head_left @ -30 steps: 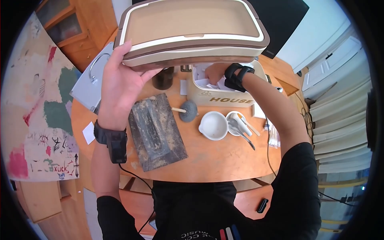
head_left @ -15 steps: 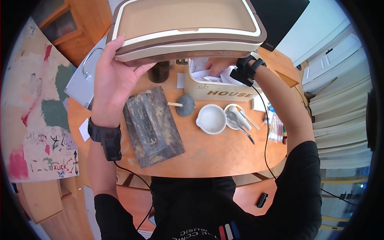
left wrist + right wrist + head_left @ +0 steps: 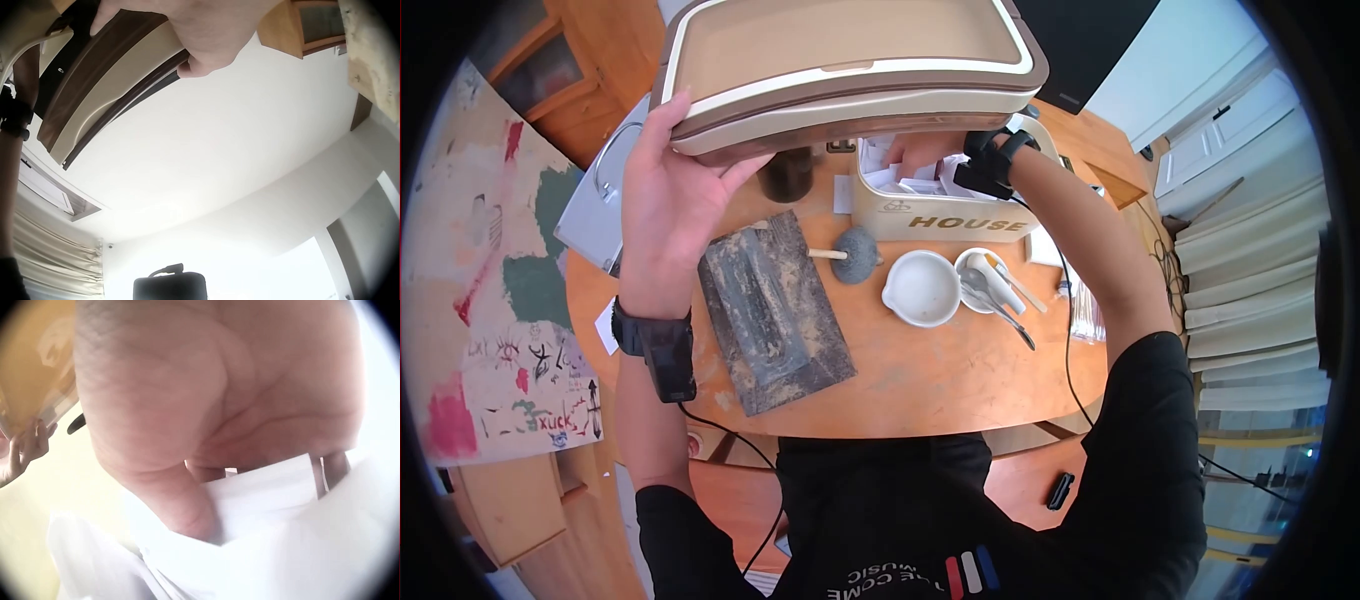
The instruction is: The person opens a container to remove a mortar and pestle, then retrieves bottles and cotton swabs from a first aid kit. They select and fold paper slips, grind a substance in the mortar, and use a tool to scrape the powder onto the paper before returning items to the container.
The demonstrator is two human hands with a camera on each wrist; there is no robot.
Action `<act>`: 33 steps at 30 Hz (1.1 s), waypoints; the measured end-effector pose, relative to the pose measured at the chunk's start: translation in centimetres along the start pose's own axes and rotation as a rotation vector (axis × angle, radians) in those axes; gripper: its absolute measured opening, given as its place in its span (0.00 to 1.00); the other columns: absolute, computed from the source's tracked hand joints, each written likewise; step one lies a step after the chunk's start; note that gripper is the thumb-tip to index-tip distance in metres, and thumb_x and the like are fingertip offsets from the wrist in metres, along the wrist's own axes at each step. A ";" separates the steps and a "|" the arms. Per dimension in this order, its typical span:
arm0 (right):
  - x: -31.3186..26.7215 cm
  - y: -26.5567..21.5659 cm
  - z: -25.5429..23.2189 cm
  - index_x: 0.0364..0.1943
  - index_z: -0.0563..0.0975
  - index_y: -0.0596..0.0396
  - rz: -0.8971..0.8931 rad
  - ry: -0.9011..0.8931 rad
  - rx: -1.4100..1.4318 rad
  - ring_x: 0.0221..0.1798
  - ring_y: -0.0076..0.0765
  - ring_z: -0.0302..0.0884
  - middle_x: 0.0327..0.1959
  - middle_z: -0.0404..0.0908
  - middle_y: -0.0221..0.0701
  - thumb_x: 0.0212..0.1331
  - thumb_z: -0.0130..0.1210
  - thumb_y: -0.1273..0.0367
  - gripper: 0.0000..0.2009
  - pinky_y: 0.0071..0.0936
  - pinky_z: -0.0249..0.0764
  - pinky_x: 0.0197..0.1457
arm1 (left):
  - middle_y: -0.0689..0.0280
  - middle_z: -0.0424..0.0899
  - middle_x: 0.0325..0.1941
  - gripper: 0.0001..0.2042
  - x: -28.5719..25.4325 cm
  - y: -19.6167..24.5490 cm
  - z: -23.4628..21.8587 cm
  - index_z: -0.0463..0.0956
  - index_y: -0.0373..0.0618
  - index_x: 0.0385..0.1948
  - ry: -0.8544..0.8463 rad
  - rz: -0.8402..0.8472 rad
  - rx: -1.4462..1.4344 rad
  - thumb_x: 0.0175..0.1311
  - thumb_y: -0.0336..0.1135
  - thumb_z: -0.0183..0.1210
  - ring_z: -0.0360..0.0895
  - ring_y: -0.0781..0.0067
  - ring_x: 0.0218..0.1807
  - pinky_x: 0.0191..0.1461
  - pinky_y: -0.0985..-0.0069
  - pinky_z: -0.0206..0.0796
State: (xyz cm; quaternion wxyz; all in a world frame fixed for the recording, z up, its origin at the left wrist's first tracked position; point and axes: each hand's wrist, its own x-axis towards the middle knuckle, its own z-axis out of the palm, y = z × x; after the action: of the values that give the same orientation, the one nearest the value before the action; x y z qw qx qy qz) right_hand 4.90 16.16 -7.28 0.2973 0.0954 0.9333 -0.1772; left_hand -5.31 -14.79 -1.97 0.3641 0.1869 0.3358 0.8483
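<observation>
1. Since half a second ago, the right hand point(image 3: 922, 152) has shifted slightly left within the open cream box point(image 3: 900, 218), as the head view shows it, its wrist following.
2. The brown-and-cream lid point(image 3: 850, 45) has also edged left relative to the box; the whole head view has drifted a little too.
3. On the table point(image 3: 900, 395), the white bowl point(image 3: 922, 288), the dark slab point(image 3: 775, 310) and the round stone point(image 3: 855, 255) keep their places relative to one another.
4. The left hand point(image 3: 680, 195) grips the lid firmly by its left end, thumb over the rim and other fingers beneath, with the lid raised and hiding the rear of the box.
5. The right hand points down among the white papers point(image 3: 920, 185) inside the box, thumb and fingers bent, a paper edge showing between them in the right wrist view. Its fingertips are hidden, so I cannot tell how narrow the grip is or whether it pinches any paper.
</observation>
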 end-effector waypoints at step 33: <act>-3.6 -0.3 -0.6 0.68 0.76 0.44 -0.087 0.521 -0.013 0.67 0.44 0.74 0.66 0.79 0.39 0.47 0.69 0.58 0.38 0.38 0.68 0.72 | 0.46 0.70 0.69 0.28 -0.6 0.3 -0.1 0.62 0.32 0.68 0.034 0.022 0.030 0.74 0.41 0.57 0.69 0.45 0.73 0.76 0.43 0.64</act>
State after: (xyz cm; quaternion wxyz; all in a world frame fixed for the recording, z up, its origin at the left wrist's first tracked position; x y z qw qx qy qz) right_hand 7.43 15.86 -4.59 0.0395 0.0958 0.9827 -0.1533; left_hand -5.06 -15.42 -1.88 0.3460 0.1814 0.3528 0.8502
